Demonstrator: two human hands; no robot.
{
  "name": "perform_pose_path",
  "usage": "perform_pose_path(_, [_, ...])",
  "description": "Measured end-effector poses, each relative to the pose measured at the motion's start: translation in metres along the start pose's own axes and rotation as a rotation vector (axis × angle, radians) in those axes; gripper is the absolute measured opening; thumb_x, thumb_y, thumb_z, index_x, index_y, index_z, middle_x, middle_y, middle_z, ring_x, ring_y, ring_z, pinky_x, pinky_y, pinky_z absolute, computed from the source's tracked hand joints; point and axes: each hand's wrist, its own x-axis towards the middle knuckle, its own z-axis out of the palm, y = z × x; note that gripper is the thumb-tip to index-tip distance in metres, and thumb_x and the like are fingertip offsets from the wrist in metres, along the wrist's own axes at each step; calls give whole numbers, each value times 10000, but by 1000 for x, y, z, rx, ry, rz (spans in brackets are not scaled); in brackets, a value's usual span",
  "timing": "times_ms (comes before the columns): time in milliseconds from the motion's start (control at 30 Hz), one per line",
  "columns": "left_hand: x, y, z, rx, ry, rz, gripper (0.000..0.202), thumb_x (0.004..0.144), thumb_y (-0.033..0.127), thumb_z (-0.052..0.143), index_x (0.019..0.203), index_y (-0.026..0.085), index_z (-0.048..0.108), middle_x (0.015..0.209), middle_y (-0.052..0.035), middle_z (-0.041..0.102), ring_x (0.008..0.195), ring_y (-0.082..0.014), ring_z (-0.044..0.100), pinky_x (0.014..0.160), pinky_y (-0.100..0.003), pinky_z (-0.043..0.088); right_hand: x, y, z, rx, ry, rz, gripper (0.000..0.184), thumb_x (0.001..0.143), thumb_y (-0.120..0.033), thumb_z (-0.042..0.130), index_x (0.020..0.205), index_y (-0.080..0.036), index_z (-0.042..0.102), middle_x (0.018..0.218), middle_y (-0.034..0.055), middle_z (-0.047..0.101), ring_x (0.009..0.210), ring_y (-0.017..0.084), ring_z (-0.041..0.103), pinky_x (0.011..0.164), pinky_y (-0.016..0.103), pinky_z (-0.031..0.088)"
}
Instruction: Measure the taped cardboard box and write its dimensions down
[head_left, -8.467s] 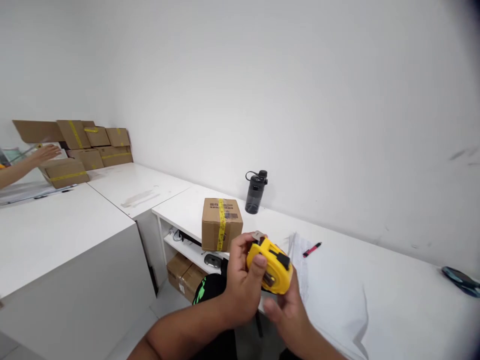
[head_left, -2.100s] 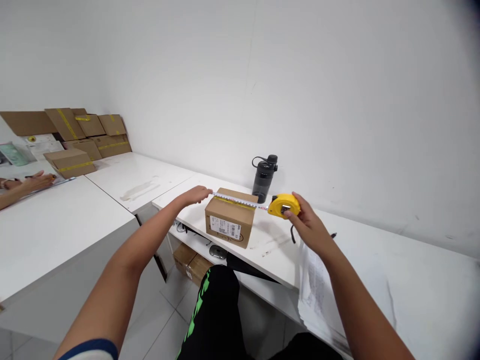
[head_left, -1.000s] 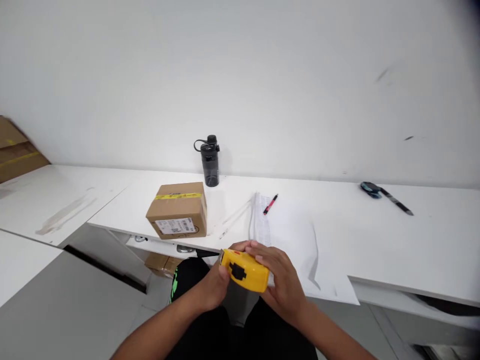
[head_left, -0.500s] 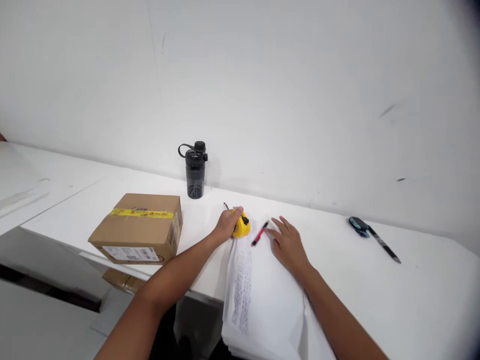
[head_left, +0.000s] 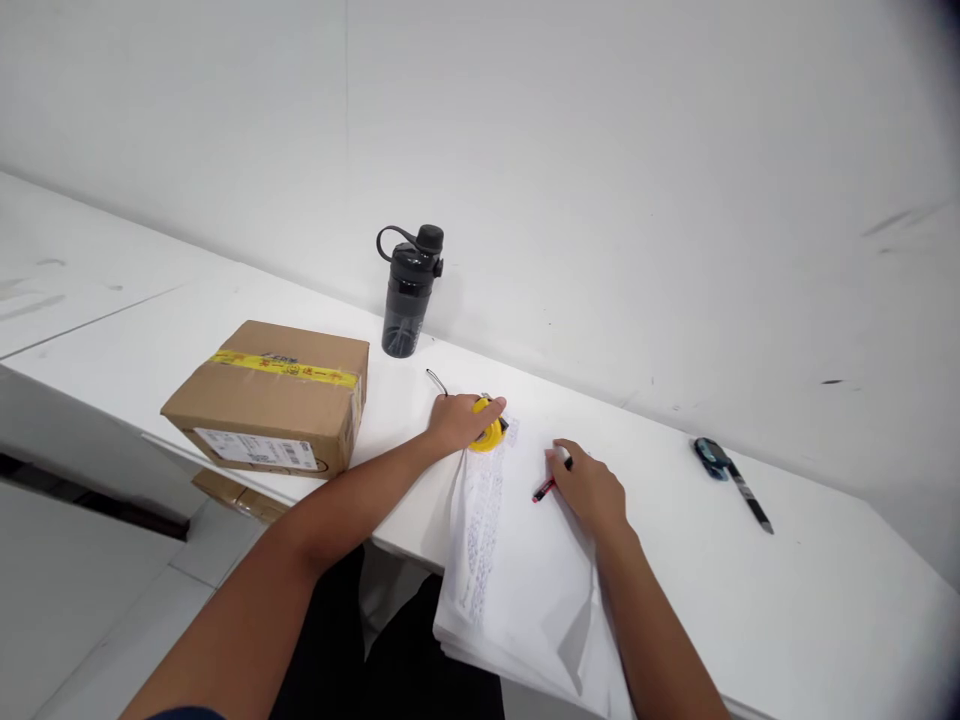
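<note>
My left hand (head_left: pixel 456 421) is closed around a yellow tape measure (head_left: pixel 487 432) at the far left corner of a stack of paper (head_left: pixel 536 590). A wrist cord (head_left: pixel 436 381) sticks out beyond that hand. Dense handwriting runs down the left side of the top sheet; the rest of it is mostly bare. Over the right part of the paper, my right hand (head_left: pixel 589 488) has its fingers bent around a red and black pen (head_left: pixel 544 490), whose lower end points toward the left. The fingers partly hide the pen.
A taped cardboard box (head_left: pixel 292 400) stands at the left on the white table (head_left: pixel 675 580). Behind it, near the wall, is a dark water bottle (head_left: pixel 409 295). At the right lie a dark blue object (head_left: pixel 710 458) and a black and grey pen-like item (head_left: pixel 750 497).
My right hand has gone from spread fingers beside the pen to a grip on it. My left hand keeps the tape measure. The view has shifted and tilted.
</note>
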Motion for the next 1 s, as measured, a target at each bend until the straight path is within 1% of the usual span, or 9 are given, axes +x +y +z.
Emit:
perform_pose_path(67, [-1,2,-1,49,-3,8,554,828,673,413,548,211,535,558,-40,594,703,-232,609,737,-338,395,6,3,-12,363,-99,-37,469,797,-585,561,1050,-214,695,715,48,664,685,240,627,670,380,461])
perform_pose_path(133, [-1,3,-1,57,-8,10,558,839,669,396,554,212,541,562,-39,605,710,-232,617,754,-339,398,13,-1,-22,762,-276,-124,528,782,-625,570,1088,-205,666,838,65,702,797,246,652,715,383,480])
perform_pose_path(200, [-2,4,-1,62,-13,1,562,852,661,376,560,212,546,571,-33,615,717,-226,622,776,-337,400,16,-10,-23,982,-364,-186,553,739,-653,627,1068,-210,660,897,81,713,833,245,652,699,364,484])
perform_pose_path(233, [-1,4,-1,66,-12,-4,564,855,659,369,564,211,550,580,-31,620,721,-223,623,787,-336,400,17,-17,-20,1015,-337,-196,511,714,-645,670,989,-214,668,825,66,706,764,225,639,656,337,472])
perform_pose_path(300, [-1,5,-2,74,-9,-12,566,857,658,359,576,208,556,596,-29,627,720,-215,618,789,-331,400,15,-30,-4,1000,-185,-176,413,713,-621,703,760,-218,629,562,-7,581,541,151,520,540,282,397])
perform_pose_path(400, [-1,6,-2,64,-4,-23,552,858,642,359,579,206,551,592,-26,620,694,-201,603,732,-313,408,10,-43,22,970,-86,-157,524,851,-699,459,670,-222,575,426,-61,364,420,109,326,458,271,286])
perform_pose_path(500, [-1,7,-1,52,12,-30,517,855,612,388,571,208,540,573,-18,600,677,-193,592,699,-302,410,5,-45,34,883,-77,-172,554,884,-699,348,809,-224,622,505,-31,469,463,132,387,467,278,300])
perform_pose_path(667, [0,6,2,-3,41,-55,420,860,535,427,641,215,588,631,-7,632,705,-181,598,734,-289,433,4,-45,31,739,-20,-123,415,824,-557,580,601,-209,545,540,-28,470,565,139,415,545,279,321])
perform_pose_path(1000, [5,-3,9,-139,124,-49,245,866,414,490,849,238,659,826,4,709,814,-167,642,778,-266,472,2,-50,29,661,-55,-133,353,797,-473,586,581,-195,562,512,-42,429,536,124,355,517,276,281])
